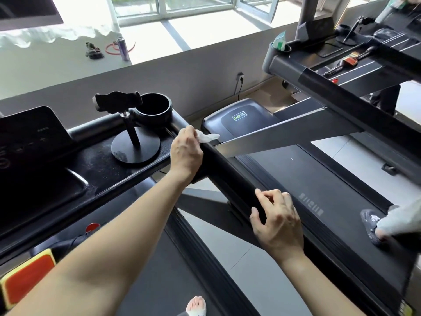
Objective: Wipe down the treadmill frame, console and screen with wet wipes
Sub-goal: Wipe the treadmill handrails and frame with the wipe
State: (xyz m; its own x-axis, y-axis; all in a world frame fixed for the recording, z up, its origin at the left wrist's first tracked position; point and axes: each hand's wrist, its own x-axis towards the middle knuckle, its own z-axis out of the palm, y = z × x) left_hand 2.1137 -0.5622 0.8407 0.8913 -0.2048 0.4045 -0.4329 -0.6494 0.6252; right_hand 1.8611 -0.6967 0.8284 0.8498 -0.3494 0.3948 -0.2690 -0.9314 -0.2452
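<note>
White wipe [208, 137] bunched in your left hand [186, 151], pressed on the black handrail [230, 179] where it meets the console [95, 167] — just beside the cup holder [155, 110]. Your right hand [276, 222] sits lower on the same handrail, fingers and thumb curled round it. On the console a phone stand [134, 142] rises just left of your left hand; the dark screen [32, 131] lies at far left. A green wipes pack [279, 41] pokes from a cup on the next treadmill [319, 83] — well apart.
</note>
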